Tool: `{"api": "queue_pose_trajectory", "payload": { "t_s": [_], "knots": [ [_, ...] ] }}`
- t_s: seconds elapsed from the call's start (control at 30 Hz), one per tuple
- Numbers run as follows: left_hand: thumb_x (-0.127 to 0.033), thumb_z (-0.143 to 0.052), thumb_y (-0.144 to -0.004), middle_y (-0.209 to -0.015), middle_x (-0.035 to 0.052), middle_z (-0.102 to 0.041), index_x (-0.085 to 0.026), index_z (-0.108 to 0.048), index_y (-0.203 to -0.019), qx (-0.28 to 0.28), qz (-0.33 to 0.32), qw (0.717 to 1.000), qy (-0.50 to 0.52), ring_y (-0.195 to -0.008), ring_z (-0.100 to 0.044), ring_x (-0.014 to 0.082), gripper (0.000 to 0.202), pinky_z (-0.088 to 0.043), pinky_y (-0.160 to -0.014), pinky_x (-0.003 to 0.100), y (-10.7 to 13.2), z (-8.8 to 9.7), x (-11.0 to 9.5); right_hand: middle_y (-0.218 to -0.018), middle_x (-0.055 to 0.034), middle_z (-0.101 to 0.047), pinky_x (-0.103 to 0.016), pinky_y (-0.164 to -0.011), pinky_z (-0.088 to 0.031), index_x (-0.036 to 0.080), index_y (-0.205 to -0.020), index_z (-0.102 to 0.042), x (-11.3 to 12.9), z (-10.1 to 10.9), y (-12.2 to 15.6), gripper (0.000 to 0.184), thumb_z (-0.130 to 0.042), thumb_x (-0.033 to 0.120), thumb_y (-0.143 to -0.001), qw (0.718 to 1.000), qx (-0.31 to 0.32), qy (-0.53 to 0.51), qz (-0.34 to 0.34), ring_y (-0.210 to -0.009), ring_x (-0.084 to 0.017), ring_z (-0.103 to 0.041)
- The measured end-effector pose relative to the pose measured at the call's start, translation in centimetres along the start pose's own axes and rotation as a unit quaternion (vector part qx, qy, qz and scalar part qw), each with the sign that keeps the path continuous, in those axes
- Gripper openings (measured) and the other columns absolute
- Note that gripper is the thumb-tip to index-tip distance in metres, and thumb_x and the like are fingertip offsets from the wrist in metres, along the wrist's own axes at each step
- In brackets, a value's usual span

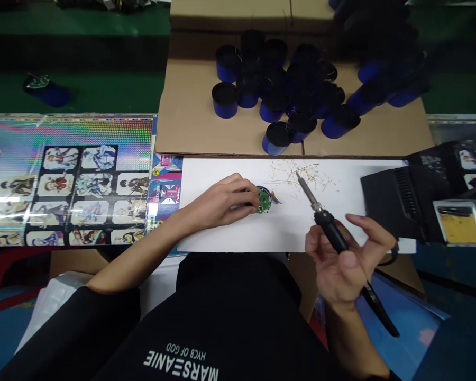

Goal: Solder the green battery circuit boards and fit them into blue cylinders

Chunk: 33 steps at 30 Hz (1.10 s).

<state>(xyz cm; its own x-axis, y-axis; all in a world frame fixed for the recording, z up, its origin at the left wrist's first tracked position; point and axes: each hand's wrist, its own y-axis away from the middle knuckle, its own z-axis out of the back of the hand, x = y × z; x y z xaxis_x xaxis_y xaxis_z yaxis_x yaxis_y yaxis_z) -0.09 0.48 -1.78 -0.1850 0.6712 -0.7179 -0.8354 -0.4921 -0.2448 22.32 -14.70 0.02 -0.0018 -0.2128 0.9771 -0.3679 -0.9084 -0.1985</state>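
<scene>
Hands (220,203) (341,259) grip circuit board (264,201) and soldering iron (329,230).

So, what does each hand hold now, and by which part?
The right hand holds a soldering iron by its black handle. The left hand seems to hold a round green circuit board at its edge.

You've got blue black-capped canisters (225,100) massed on cardboard (190,121) far off, a glossy printed sheet (67,190) left, and a soldering station (388,196) right.
</scene>
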Motion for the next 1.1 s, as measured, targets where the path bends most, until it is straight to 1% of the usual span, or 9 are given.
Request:
{"api": "queue_pose_trajectory", "payload": {
  "t_s": [0.07,0.1,0.2,0.3,0.47,0.6,0.87,1.0,1.1],
  "knots": [
    [-0.027,-0.058,-0.106,-0.116,0.0092,-0.071,-0.020,-0.073,-0.105,0.007,-0.003,1.000,-0.007,-0.105,-0.060,0.0225,0.017,-0.050,-0.094,0.037,-0.1,0.2,0.0,-0.088,0.0009,-0.067,-0.023,-0.041,-0.044,0.029,-0.125,-0.058,0.3,0.6,0.6,0.030,-0.066,0.034,-0.096,1.000,0.012,0.005,-0.003,-0.054,-0.013,-0.060],
    [-0.028,-0.057,-0.106,-0.116,0.0094,-0.071,-0.020,-0.073,-0.105,0.010,-0.005,1.000,-0.013,-0.105,-0.060,0.0228,0.018,-0.049,-0.094,0.037,-0.1,0.2,0.0,-0.090,-0.0004,-0.067,-0.025,-0.042,-0.048,0.027,-0.122,-0.061,0.3,0.9,0.9,0.026,-0.065,0.029,-0.096,0.999,0.033,0.020,0.001,-0.057,-0.014,-0.063],
    [-0.029,-0.056,-0.107,-0.116,0.0094,-0.071,-0.020,-0.073,-0.106,0.014,-0.015,0.999,-0.031,-0.104,-0.061,0.0230,0.019,-0.049,-0.094,0.039,-0.2,0.2,0.1,-0.083,-0.0018,-0.068,-0.027,-0.047,-0.055,0.022,-0.117,-0.066,-0.2,2.2,2.1,0.025,-0.066,0.015,-0.093,0.990,0.090,0.106,0.039,-0.062,-0.016,-0.069],
    [-0.030,-0.056,-0.108,-0.117,0.0092,-0.071,-0.020,-0.072,-0.107,0.013,-0.023,0.999,-0.043,-0.104,-0.061,0.0229,0.020,-0.049,-0.094,0.039,-0.2,0.1,0.1,-0.076,-0.0005,-0.070,-0.028,-0.051,-0.059,0.021,-0.116,-0.069,-0.9,3.2,3.1,0.032,-0.071,0.007,-0.086,0.972,0.094,0.200,0.083,-0.062,-0.017,-0.071],
    [-0.029,-0.055,-0.107,-0.117,0.0090,-0.071,-0.020,-0.072,-0.108,0.008,-0.027,0.998,-0.048,-0.104,-0.062,0.0230,0.019,-0.050,-0.094,0.039,-0.1,0.0,0.2,-0.082,-0.0041,-0.077,-0.030,-0.056,-0.064,0.020,-0.113,-0.071,-1.8,3.2,3.4,0.030,-0.072,0.010,-0.085,0.954,0.106,0.258,0.108,-0.070,-0.020,-0.077],
    [-0.028,-0.055,-0.107,-0.117,0.0094,-0.071,-0.020,-0.072,-0.109,0.006,-0.029,0.998,-0.051,-0.104,-0.062,0.0235,0.019,-0.050,-0.093,0.039,-0.1,0.0,0.2,-0.088,-0.0048,-0.080,-0.025,-0.052,-0.063,0.020,-0.110,-0.072,-1.8,2.6,3.1,0.027,-0.073,0.011,-0.085,0.946,0.107,0.280,0.121,-0.064,-0.017,-0.076],
    [-0.028,-0.054,-0.107,-0.119,0.0101,-0.071,-0.021,-0.072,-0.108,0.006,-0.027,0.998,-0.054,-0.103,-0.061,0.0240,0.020,-0.050,-0.093,0.041,-0.1,-0.2,0.3,-0.085,-0.0026,-0.080,-0.025,-0.051,-0.063,0.022,-0.107,-0.072,-1.7,2.5,2.8,0.024,-0.074,0.014,-0.084,0.938,0.106,0.300,0.134,-0.063,-0.017,-0.076],
    [-0.028,-0.053,-0.107,-0.118,0.0105,-0.071,-0.020,-0.071,-0.108,0.005,-0.028,0.998,-0.051,-0.103,-0.061,0.0238,0.020,-0.051,-0.093,0.040,-0.1,-0.1,0.4,-0.090,-0.0039,-0.080,-0.026,-0.056,-0.064,0.021,-0.108,-0.072,-1.4,2.4,2.6,0.025,-0.074,0.013,-0.084,0.937,0.115,0.306,0.124,-0.065,-0.017,-0.076],
    [-0.029,-0.053,-0.107,-0.117,0.0103,-0.071,-0.020,-0.071,-0.106,0.005,-0.028,0.998,-0.058,-0.102,-0.061,0.0237,0.020,-0.051,-0.093,0.040,-0.2,-0.1,0.3,-0.091,-0.0041,-0.080,-0.027,-0.059,-0.066,0.021,-0.107,-0.071,-1.1,2.3,2.3,0.025,-0.073,0.013,-0.084,0.932,0.126,0.310,0.141,-0.066,-0.017,-0.076]
  ]
}}
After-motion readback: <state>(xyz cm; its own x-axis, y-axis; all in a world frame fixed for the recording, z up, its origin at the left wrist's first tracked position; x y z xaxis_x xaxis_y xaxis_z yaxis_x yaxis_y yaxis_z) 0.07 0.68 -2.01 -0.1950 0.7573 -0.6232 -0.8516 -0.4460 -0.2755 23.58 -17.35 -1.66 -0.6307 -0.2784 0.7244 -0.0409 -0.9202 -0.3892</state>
